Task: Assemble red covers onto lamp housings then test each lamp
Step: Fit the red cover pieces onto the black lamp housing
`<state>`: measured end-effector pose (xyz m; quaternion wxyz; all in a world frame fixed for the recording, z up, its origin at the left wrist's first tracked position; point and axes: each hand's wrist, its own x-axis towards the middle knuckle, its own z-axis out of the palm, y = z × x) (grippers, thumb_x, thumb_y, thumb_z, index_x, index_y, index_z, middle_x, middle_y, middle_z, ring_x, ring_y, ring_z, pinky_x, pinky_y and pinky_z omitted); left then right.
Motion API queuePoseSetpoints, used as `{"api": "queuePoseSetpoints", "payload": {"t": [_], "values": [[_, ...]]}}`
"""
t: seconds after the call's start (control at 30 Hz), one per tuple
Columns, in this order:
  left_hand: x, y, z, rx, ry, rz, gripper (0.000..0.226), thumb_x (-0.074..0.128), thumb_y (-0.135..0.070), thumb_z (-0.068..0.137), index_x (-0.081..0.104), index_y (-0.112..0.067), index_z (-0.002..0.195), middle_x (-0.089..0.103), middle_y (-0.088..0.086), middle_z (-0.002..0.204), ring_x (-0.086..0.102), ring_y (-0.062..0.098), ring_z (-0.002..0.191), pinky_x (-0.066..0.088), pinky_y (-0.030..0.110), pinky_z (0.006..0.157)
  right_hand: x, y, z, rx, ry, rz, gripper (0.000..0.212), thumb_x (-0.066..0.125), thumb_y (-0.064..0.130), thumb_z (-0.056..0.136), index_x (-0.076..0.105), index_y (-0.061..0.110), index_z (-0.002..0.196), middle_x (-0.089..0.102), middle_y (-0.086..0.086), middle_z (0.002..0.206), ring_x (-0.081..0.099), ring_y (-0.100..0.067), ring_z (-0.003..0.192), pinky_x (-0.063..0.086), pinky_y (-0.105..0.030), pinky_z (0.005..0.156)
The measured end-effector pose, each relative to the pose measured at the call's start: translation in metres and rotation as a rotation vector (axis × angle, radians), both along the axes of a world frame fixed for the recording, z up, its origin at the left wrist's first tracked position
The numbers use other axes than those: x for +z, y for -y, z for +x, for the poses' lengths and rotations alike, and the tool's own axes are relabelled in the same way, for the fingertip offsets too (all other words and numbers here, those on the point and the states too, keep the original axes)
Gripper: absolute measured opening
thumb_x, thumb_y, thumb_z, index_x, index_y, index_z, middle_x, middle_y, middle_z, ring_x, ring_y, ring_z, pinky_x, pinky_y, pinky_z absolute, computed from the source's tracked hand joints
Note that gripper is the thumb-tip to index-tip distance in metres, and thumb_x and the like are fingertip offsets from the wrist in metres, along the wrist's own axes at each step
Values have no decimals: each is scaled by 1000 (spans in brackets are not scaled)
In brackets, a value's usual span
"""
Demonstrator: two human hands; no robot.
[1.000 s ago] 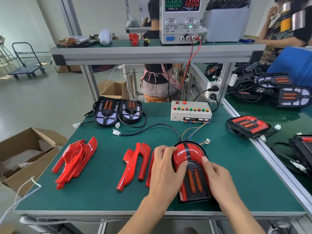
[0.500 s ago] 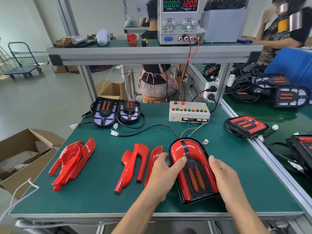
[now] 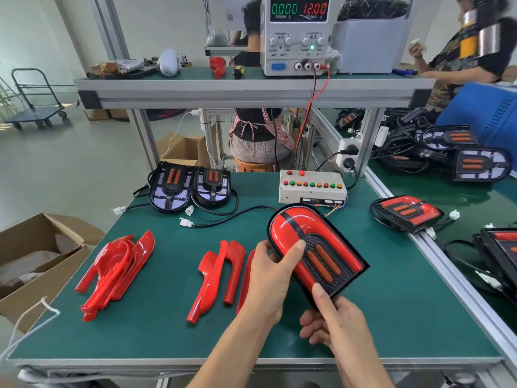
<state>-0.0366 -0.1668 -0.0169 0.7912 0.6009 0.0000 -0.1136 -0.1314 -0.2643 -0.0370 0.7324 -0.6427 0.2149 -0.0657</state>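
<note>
Head view: both forearms reach in from the bottom edge and meet over the green tabletop (image 3: 391, 317). The left hand (image 3: 270, 278) is turned thumb-up, its thumb laid across the red cover of the lamp (image 3: 313, 253), the other fingers curled under the lamp's left edge, so it grips the lamp. The right hand (image 3: 333, 320) comes from below, thumb pressed on the lamp's near black corner and fingers (image 3: 310, 331) curled beneath; it too grips the lamp. The lamp is tilted, its rounded end pointing away and left, and appears raised off the tabletop.

Above the hands, on the shelf, the power supply (image 3: 296, 35) reads 0.000 in green and 12.00 in red; small labels under them read CURRENT and VOLTAGE. Other print is too small to read.

Just left of the left hand lie loose red covers (image 3: 221, 275), one partly hidden behind the hand; farther left is a heap of covers (image 3: 114, 273). Beyond the fingers sits the button box (image 3: 312, 187), with two uncovered housings (image 3: 190, 186) to its left, their cables trailing on the tabletop. Right of the hands, near the tabletop's edge, rests a finished lamp (image 3: 405, 211).
</note>
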Motion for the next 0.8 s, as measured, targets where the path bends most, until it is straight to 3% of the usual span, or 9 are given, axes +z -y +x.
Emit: {"api": "queuePoseSetpoints", "payload": {"t": [0.4,0.57,0.8], "values": [[-9,-17,-1,-57,8,-90,60,84,-40,76,59,-6,119,71,18,118,65,38,117,48,62,104,-14,2,4,36,-5,117,67,77,48,65,65,-4,106,74,-26,82,71,-30,65,58,-27,55],[-2,-17,3,-106,-43,-146,53,65,-59,86,57,-13,112,73,11,115,71,21,100,58,41,90,-17,2,5,52,15,109,59,74,44,71,65,-3,106,74,-25,82,70,-29,65,58,-28,56],[3,-18,4,-120,-83,-191,54,61,-49,91,56,-4,121,71,18,121,69,28,105,52,58,101,-21,5,5,67,32,84,60,73,44,71,65,-5,105,74,-25,81,71,-30,66,58,-28,57]]}}
